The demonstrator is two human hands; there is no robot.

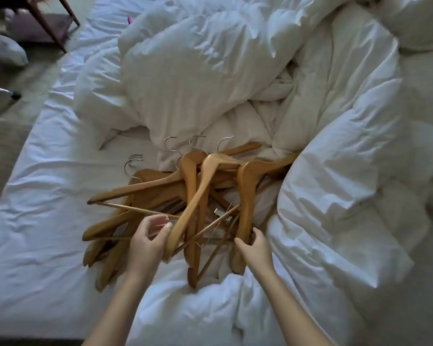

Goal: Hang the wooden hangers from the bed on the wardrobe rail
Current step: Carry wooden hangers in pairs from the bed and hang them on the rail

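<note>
Several wooden hangers point(160, 196) with metal hooks lie in a tangled pile on the white bed point(35, 221). My left hand point(148, 242) hovers at the pile's near side, fingers curled and apart, close to the arm of one hanger point(198, 193) but not clearly gripping it. My right hand point(254, 247) is closed around the lower arm of the rightmost hanger point(246, 193). The wardrobe rail is not in view.
A crumpled white duvet point(210, 71) is heaped behind and to the right of the pile. Beyond the bed's left edge, a dark wooden chair frame point(48, 23) and a pale bag point(5, 51) stand on the carpet.
</note>
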